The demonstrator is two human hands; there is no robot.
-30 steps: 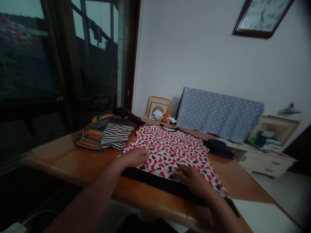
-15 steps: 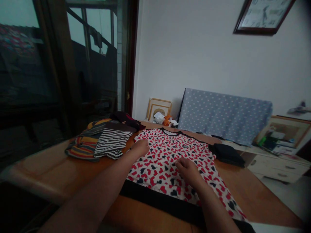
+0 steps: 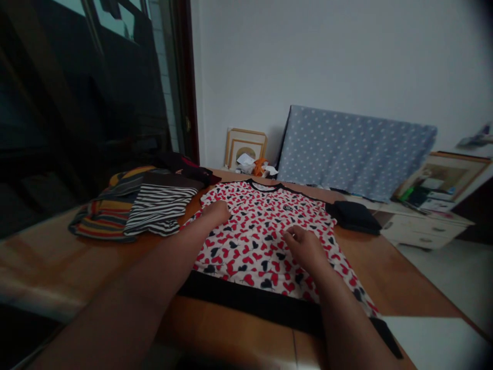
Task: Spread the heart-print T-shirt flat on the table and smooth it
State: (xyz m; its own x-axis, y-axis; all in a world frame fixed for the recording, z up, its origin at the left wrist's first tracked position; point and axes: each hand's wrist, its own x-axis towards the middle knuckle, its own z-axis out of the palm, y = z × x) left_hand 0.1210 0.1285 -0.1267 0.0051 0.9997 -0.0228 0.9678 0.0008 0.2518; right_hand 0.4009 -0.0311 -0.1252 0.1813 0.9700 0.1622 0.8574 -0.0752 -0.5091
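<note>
A long-sleeved top with red and black hearts (image 3: 246,241) lies spread out on the wooden table, its black collar at the far side and its wide black hem toward me. My left hand (image 3: 216,211) is closed over the top's left part, below the shoulder. Its fingertips are hidden. Lower on the right half of the front is my right hand (image 3: 304,245), with its fingers curled in and the thumb near the index finger. Whether either hand pinches cloth cannot be seen. My right forearm covers part of the hem and right side.
Striped clothes (image 3: 157,208) and a dark garment (image 3: 188,168) lie at the left of the table (image 3: 408,277). A folded dark garment (image 3: 356,217) sits at the right. Behind are picture frames (image 3: 246,140), a dotted blue cloth (image 3: 354,149) and a white drawer cabinet (image 3: 423,228).
The camera view has tilted down and turned slightly right. My right hand has shifted a little to the right over the heart-print top. My left hand stays near the same spot on it.
</note>
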